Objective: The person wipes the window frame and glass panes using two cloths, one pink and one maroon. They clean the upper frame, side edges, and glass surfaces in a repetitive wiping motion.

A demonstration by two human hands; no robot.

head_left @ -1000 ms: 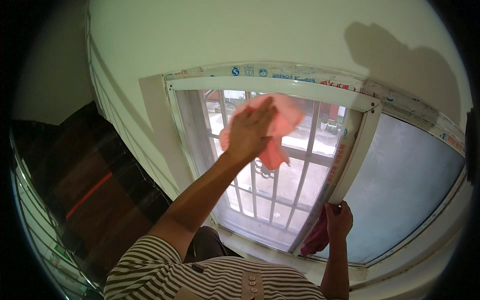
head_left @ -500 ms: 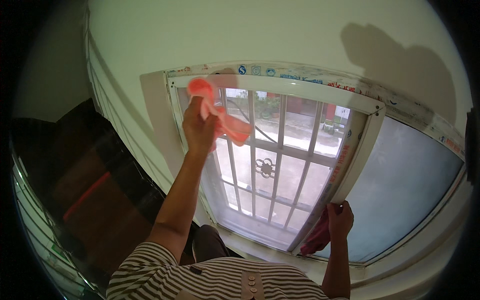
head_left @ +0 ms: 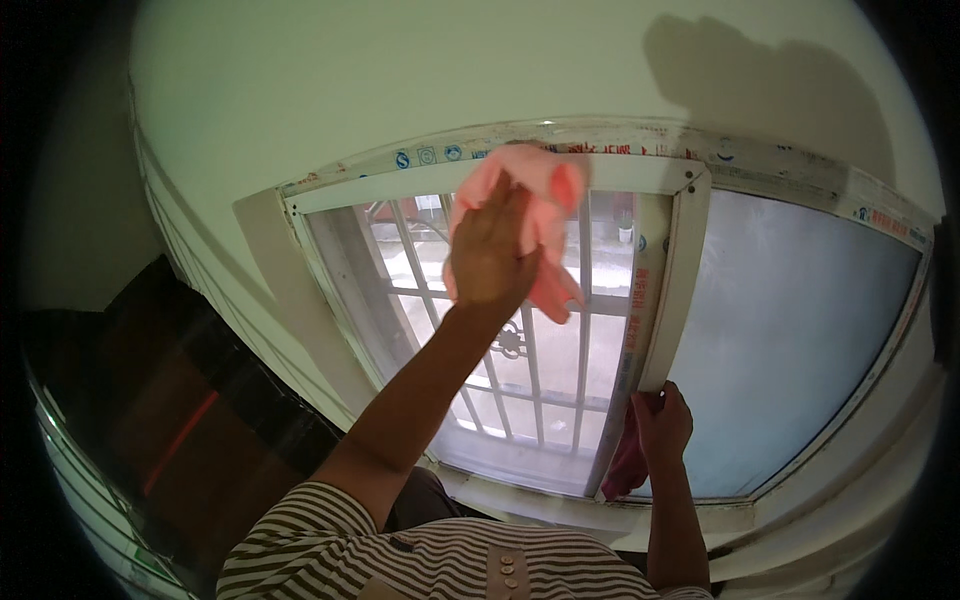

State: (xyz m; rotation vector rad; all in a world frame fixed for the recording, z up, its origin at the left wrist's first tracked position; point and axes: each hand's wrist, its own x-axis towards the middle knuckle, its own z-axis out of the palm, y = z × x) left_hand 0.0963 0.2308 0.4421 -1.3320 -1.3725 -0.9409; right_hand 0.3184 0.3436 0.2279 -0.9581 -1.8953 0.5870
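My left hand (head_left: 488, 252) is raised flat against the clear window pane (head_left: 545, 385), pressing a pink cloth (head_left: 548, 188) to the glass near the top of the white sash frame (head_left: 680, 270). A corner of the cloth hangs below my fingers. Lower down, my right hand (head_left: 660, 425) grips the sash's vertical edge with a dark red cloth (head_left: 624, 468) bunched under it. A metal grille shows outside through the clear glass.
A frosted pane (head_left: 800, 340) fills the window's right side. The pale wall (head_left: 400, 80) rises above, with my shadow at upper right. A dark glossy cabinet (head_left: 150, 420) stands at the left. The white sill (head_left: 600, 510) runs below the sash.
My left hand swept the pink cloth from the pane's middle to its upper left corner, then back right along the top edge. My right hand stayed on the frame.
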